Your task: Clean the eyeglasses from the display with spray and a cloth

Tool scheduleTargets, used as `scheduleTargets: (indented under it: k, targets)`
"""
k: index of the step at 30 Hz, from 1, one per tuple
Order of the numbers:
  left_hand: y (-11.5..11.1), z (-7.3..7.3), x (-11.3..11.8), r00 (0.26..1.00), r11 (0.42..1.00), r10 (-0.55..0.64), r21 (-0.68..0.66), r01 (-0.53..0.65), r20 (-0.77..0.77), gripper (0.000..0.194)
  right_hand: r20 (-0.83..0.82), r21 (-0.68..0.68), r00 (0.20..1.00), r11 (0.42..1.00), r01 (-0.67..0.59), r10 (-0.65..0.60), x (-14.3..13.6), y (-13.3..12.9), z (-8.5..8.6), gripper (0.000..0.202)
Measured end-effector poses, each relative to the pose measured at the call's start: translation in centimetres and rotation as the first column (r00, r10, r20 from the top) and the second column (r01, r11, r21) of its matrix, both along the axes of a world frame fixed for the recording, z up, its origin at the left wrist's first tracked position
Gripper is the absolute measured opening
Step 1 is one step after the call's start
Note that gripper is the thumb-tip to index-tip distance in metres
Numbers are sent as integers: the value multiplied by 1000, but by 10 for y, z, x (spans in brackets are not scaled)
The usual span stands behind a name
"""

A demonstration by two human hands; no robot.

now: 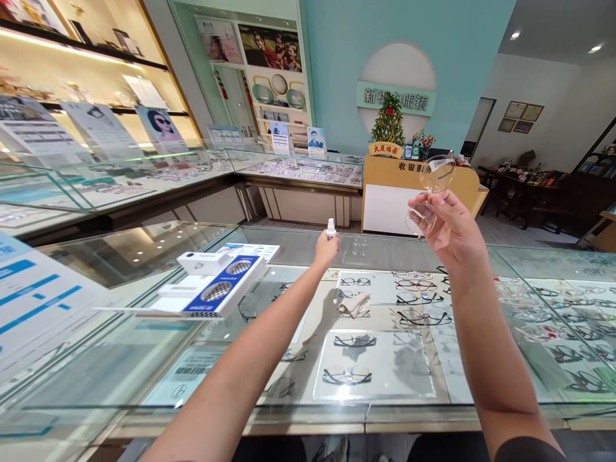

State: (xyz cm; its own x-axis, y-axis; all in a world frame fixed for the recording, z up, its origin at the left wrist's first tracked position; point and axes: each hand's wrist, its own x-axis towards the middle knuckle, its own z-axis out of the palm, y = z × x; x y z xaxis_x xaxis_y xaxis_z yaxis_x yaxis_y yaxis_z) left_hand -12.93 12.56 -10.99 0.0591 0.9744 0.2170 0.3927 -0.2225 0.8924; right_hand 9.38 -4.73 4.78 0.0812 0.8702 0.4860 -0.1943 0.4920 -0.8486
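Observation:
My left hand (326, 249) reaches far out over the glass counter (144, 359) and is closed around a small white spray bottle (331, 227), whose cap sticks up above my fingers. My right hand (450, 226) is raised above the counter and holds a pair of clear-framed glasses (433, 192) by the frame; a small tag hangs on the upper lens. The two hands are apart, the glasses up and to the right of the bottle.
A white-and-blue display stand (219, 285) with a white box sits on the counter at left. Several eyeglass frames (355, 341) lie on trays under the glass. A wooden cashier desk (399, 192) with a small tree stands beyond.

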Motion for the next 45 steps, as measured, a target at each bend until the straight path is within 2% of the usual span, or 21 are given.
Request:
scheduleTargets:
  k: [3, 5, 7, 9, 12, 14, 16, 18, 20, 28, 36, 41, 45]
  targets:
    - [-8, 36, -1, 987, 999, -40, -21, 44, 159, 58, 5, -28, 1000, 1000, -14, 14, -5, 6, -5, 49]
    - [-21, 62, -3, 957, 992, -124, -3, 129, 264, 73, 14, -55, 999, 998, -28, 29, -9, 10, -9, 49]
    - [-40, 86, -4, 819, 941, -320, 58, 334, 476, 82, 41, -81, 998, 996, -45, 48, -14, 13, -13, 47]
    - [-59, 106, -4, 738, 896, -424, 122, 428, 525, 85, 70, -114, 995, 991, -65, 73, -20, 14, -17, 45]
    - [-80, 124, 0, 728, 877, -475, 193, 441, 494, 83, 83, -162, 990, 982, -101, 116, -28, 16, -22, 44]
    - [-86, 126, 4, 757, 893, -450, 260, 368, 474, 77, 91, -180, 986, 976, -122, 140, -32, 16, -24, 45]
    - [-86, 124, 7, 816, 906, -380, 353, 233, 436, 69, 119, -187, 981, 974, -129, 153, -35, 15, -26, 46]
    - [-85, 119, 10, 886, 886, -285, 454, 98, 365, 65, 155, -189, 975, 973, -131, 161, -38, 14, -27, 47]
    - [-85, 115, 12, 932, 851, -213, 524, 29, 293, 62, 176, -186, 969, 973, -140, 173, -40, 14, -27, 48]
    - [-85, 107, 15, 973, 788, -148, 615, 8, 177, 54, 185, -176, 965, 972, -156, 188, -43, 12, -27, 48]
    - [-88, 107, 17, 963, 784, -193, 620, 37, 187, 53, 186, -179, 960, 968, -177, 210, -43, 12, -27, 47]
    - [-92, 106, 18, 970, 793, -172, 608, 32, 174, 54, 207, -172, 954, 968, -183, 218, -42, 14, -28, 46]
    - [-95, 106, 19, 966, 796, -218, 597, 95, 137, 56, 118, -90, 989, 993, -75, 85, -38, 16, -26, 45]
